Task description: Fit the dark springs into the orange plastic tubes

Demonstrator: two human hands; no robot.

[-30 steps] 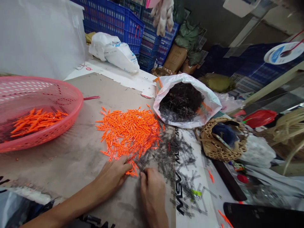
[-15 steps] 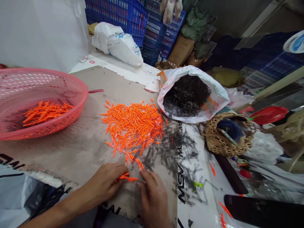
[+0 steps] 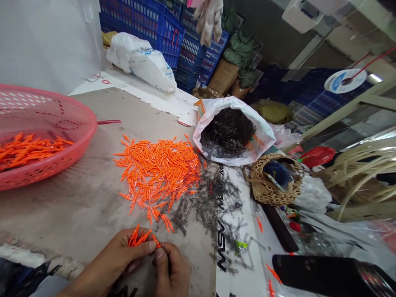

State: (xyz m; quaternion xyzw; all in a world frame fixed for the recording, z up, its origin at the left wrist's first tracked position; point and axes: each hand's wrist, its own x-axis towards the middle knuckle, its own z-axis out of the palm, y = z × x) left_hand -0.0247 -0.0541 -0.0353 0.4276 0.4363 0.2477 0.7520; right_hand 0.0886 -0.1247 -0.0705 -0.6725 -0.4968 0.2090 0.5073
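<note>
Approx. 6 orange pcs (image 3: pixel 137 238), L hand (image 3: pixel 113 258)

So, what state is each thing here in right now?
Left hand: shut around a few orange plastic pieces
Right hand: fingers curled, beside those pieces
Orange pile: loose, spread out
Dark coil springs: loose, scattered beside the pile
Pink basket: holding more orange pieces
White sack: open, full of springs
Wicker basket: holding something blue
</note>
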